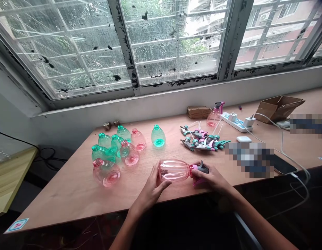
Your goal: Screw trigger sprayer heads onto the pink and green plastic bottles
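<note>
Daylight is admitted by the windows [176,41] beyond the fingers [162,188], and part of the view outside is washed out. Pale streaks are cast on the bottle [174,170] between the fingers. The area [187,222] below them is lost in shadow. Patches [251,159] to their right are blurred into mosaic, and lines near the edges are slanted by wide-angle distortion.

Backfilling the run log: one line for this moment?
left grip: pink bottle | right grip: sprayer head at bottle's neck | bottle: held sideways | table: uncapped bottles, loose sprayer heads
</note>
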